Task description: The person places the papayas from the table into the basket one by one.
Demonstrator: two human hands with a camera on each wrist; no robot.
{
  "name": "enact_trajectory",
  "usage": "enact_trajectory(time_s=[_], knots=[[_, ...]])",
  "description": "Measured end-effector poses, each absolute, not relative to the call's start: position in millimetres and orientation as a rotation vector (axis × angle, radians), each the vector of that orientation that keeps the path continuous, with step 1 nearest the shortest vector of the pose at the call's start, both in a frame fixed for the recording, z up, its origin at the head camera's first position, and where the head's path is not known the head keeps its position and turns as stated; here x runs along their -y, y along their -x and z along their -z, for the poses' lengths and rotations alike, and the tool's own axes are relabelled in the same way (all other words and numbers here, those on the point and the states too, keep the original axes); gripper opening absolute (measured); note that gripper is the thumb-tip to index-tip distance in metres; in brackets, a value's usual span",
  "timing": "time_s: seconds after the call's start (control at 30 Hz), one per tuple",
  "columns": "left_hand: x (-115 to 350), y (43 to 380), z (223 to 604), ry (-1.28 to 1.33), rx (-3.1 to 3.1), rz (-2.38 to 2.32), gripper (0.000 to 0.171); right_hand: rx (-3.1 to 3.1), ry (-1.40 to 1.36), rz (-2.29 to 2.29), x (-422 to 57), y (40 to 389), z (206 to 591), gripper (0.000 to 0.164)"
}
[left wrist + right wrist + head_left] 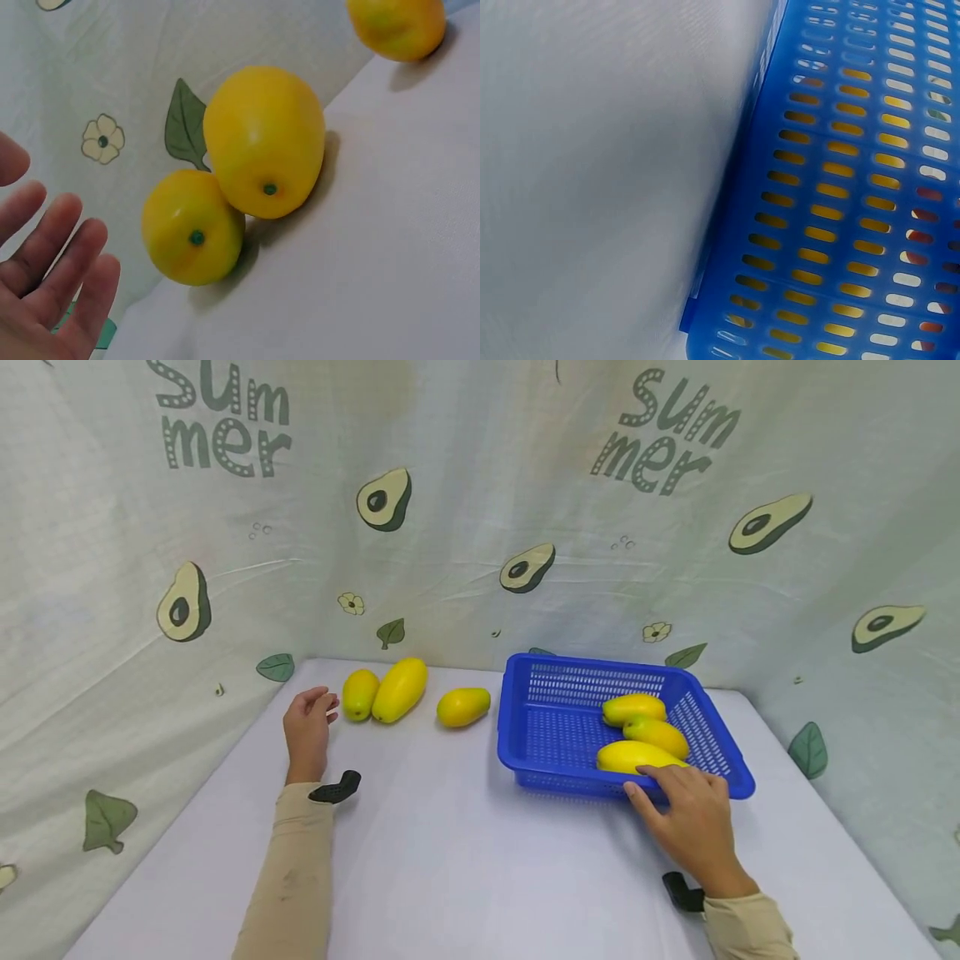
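Observation:
My left hand (306,731) is raised beside two yellow papayas at the table's back left, its fingers loosely bent and holding nothing. The smaller papaya (361,694) is greenish and leans against a larger papaya (401,691); the left wrist view shows their stem ends facing the camera. My right hand (693,822) holds the front rim of a blue basket (558,775), fingers over the edge and thumb outside. Inside lie a long papaya (637,756), close by those fingers, and two smaller papayas behind it (656,737). Through the slots, the right wrist view shows fingers and yellow fruit.
A single papaya (463,707) lies between the left pair and the basket. The white table (450,860) ends at a hanging cloth (450,610) printed with avocados, behind and along both sides. A black wrist mount (337,787) sticks out from the left sleeve.

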State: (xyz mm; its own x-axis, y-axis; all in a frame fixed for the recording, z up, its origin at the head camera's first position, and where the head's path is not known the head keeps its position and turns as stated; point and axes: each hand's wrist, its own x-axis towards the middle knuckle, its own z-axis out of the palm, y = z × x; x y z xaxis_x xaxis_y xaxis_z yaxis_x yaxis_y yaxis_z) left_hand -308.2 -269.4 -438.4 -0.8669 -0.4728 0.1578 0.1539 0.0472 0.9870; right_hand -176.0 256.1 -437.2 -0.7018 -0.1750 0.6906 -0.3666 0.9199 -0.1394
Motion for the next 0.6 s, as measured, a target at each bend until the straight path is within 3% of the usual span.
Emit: enact_trajectory(time_s=[0.17,0.6], knots=[[268,315,440,-0.403,2.051,1.849,0.045,2.335,-0.401,-0.349,-257,178,438,0.039],[271,331,449,-0.305,2.326,1.788,0.054,2.323,-0.393,-0.353,-257,178,443,0.038]])
